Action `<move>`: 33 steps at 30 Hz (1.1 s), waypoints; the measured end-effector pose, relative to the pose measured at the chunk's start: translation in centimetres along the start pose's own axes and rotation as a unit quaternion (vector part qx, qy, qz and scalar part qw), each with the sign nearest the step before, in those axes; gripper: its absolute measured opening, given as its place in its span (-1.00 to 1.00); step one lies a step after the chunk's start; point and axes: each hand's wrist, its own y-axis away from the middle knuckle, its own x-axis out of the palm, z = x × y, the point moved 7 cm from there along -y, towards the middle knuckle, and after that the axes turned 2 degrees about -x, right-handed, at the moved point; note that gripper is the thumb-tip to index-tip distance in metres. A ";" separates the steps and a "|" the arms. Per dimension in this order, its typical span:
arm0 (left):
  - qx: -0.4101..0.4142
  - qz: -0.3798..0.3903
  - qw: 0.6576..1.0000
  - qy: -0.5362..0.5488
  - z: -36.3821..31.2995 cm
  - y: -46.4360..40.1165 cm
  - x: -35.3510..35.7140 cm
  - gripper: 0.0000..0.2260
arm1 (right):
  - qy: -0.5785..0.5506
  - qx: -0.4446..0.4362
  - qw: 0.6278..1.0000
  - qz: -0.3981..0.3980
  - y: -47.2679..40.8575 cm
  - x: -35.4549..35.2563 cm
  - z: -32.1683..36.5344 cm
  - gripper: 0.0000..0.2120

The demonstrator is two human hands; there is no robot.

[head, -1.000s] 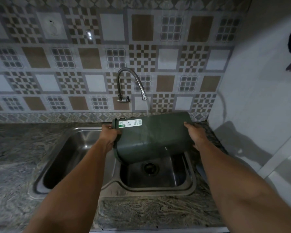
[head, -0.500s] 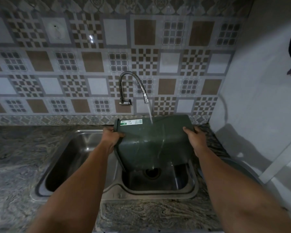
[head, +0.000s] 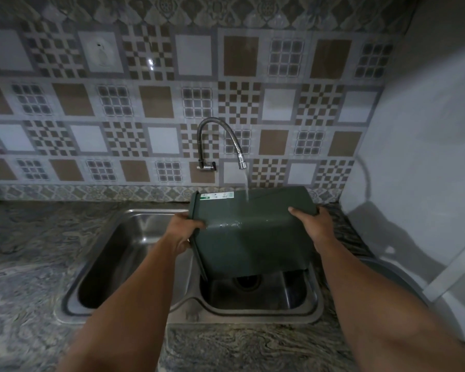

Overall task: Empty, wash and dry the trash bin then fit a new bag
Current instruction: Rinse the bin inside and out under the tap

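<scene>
Rotated further since a second ago, the dark green trash bin [head: 253, 237] now shows a flat side up and its near face drops lower over the sink's right basin [head: 261, 294]; water stream now strikes the top face near the far edge instead of the rounded side; both hands kept their ends.

Nearest: two bare forearms reach in over the marbled grey countertop [head: 24, 264]; double stainless sink set in it, left basin [head: 113, 261] beside the bin, right basin directly under the bin with the drain [head: 247, 280] partly showing below the bin's lower edge.

Bin lies on its side above the right basin, held off the sink; rimmed open end points left, closed base right; white and green label [head: 217, 196] on the top face near the rim.

Left hand [head: 184, 232] grips the rim end, thumb on top, fingers curled round the edge out of view; right hand [head: 312, 224] holds the base end, thumb on the top face, fingers wrapped over the corner.

Behind the bin: flexible chrome faucet [head: 220, 140] arches from the patterned tile backsplash [head: 118, 103], spout above the bin's far edge; water [head: 246, 189] runs onto the bin, wet patch near the left thumb.

Right of the bin: plain white wall [head: 414, 157].
</scene>
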 end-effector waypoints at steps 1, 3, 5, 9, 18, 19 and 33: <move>0.002 -0.005 1.000 0.011 0.0 -0.2 -0.2 -0.77 | 0.000 -0.001 1.000 0.005 -0.1 0.1 0.0 -0.10; 0.018 -0.021 0.999 0.042 0.2 -0.6 -0.6 -0.71 | -0.004 0.001 1.000 0.007 -0.8 0.3 -0.5 0.04; 0.040 -0.047 0.996 0.067 0.3 -0.8 -1.0 -0.70 | -0.005 -0.004 1.000 0.007 -2.1 0.3 -1.3 0.14; 0.072 -0.053 0.994 0.065 0.5 -1.1 -0.9 -0.67 | -0.010 -0.007 1.000 0.019 -1.1 0.4 -0.4 0.06; 0.098 -0.038 0.994 0.029 0.2 -0.8 0.5 -0.47 | -0.024 -0.027 0.999 0.024 -0.4 -0.8 1.5 -0.30; 0.081 -0.047 0.995 0.040 0.3 -0.8 0.3 -0.58 | -0.026 -0.032 0.999 0.023 -0.4 -1.1 1.5 -0.24; 0.119 0.010 0.992 0.037 0.3 -0.3 1.8 -0.25 | -0.063 -0.048 0.997 -0.005 -1.2 -1.3 -0.1 -0.26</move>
